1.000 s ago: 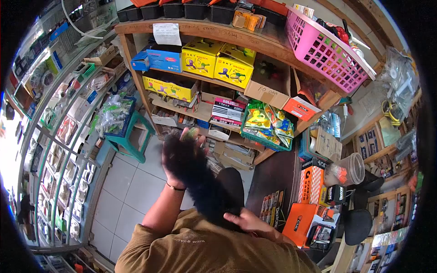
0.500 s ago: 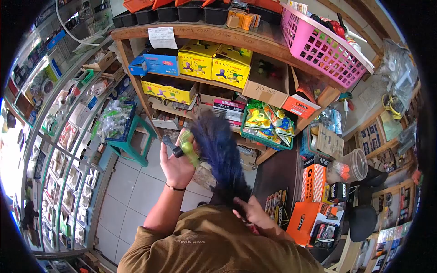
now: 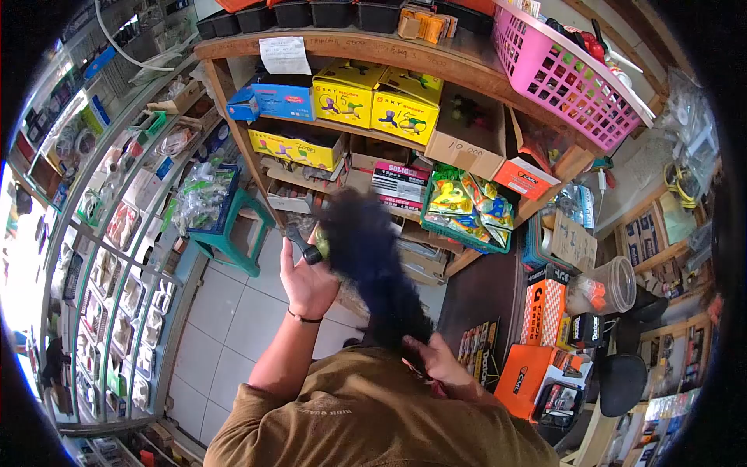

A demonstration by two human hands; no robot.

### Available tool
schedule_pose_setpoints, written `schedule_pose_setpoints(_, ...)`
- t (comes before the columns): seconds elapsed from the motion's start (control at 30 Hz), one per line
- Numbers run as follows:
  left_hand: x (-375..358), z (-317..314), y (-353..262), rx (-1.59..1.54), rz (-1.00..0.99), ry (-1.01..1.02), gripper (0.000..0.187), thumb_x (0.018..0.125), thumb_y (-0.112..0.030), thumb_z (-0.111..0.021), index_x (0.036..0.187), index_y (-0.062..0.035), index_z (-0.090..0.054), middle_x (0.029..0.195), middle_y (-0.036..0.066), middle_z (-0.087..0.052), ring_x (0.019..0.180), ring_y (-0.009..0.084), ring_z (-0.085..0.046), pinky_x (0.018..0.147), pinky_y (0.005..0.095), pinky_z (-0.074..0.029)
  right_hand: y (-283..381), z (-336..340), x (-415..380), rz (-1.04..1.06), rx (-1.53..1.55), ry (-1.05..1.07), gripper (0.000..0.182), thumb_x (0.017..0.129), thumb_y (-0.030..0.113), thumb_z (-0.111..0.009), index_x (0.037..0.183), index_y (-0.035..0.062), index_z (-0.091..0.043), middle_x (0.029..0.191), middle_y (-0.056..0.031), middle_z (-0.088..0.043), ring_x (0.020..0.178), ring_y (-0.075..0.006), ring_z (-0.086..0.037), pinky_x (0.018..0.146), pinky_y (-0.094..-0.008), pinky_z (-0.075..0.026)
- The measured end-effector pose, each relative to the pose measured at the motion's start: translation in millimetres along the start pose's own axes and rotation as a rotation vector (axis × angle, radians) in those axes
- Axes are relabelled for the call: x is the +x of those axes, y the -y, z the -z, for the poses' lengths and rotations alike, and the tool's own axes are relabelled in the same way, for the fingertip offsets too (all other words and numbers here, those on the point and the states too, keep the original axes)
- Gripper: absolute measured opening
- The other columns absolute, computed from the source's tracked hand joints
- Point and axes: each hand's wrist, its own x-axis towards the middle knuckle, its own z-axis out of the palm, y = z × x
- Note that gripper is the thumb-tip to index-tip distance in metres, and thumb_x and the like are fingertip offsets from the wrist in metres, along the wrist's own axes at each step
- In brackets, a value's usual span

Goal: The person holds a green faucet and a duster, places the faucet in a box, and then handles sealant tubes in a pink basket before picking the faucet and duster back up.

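Note:
My left hand (image 3: 308,282) is raised palm up, holding a yellow-green item with a black part (image 3: 312,254); the feather duster partly covers the item and the fingertips. My right hand (image 3: 433,359) is closed round the lower end of the dark blue feather duster (image 3: 372,261), close to my shirt. The duster's blurred feathers lie against or just in front of the item in my left hand; whether they touch cannot be told.
A wooden shelf (image 3: 342,47) holds yellow boxes (image 3: 405,115), a blue box (image 3: 284,103) and a green basket (image 3: 467,235). A pink basket (image 3: 556,71) stands on top. Left are a green stool (image 3: 250,233) and glass display shelves; orange boxes (image 3: 523,375) lie right.
The duster has shifted slightly left, covering more of the yellow-green item. My left hand keeps its hold. The shelf and its boxes appear a little farther right and lower in the view.

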Motion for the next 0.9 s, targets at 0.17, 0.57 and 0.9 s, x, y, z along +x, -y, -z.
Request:
schedule_pose_setpoints(0.17,7.1,9.5,17.6,0.495,-0.155,-0.16,0.063,0.088,-0.054,-0.033,0.136,-0.0124,-0.035,0.138,0.009,-0.037,0.124,0.0298,-0.038,0.104,0.0459,-0.028,3.5,-15.8,-7.3,0.225,-0.468,0.144,0.03,0.09,0.028,-0.055,0.095,-0.0002,-0.063,0.063,0.0021,-0.053,0.058,-0.0073,-0.045,0.051,-0.0264,-0.04)
schedule_pose_setpoints(0.57,5.7,14.4,9.7,0.011,0.052,-0.024,0.065,0.088,-0.056,-0.03,0.136,-0.012,-0.035,0.13,0.012,-0.045,0.12,0.0333,-0.042,0.098,0.0463,-0.032,14.2,-5.1,-12.3,-0.116,-0.032,-0.12,0.047,0.085,0.043,-0.059,0.078,-0.0042,-0.059,0.064,-0.0009,-0.056,0.058,-0.0118,-0.05,0.053,-0.0294,-0.042)
schedule_pose_setpoints(0.9,12.1,19.0,10.3,0.039,0.034,0.17,0.069,0.087,-0.056,-0.034,0.138,-0.0084,-0.029,0.134,0.011,-0.043,0.119,0.0315,-0.044,0.099,0.0443,-0.033,-8.9,-8.2,-9.4,-0.018,-0.578,-0.032,0.038,0.091,0.031,-0.055,0.078,-0.0047,-0.059,0.064,0.0001,-0.054,0.053,-0.0059,-0.044,0.05,-0.0248,-0.041)
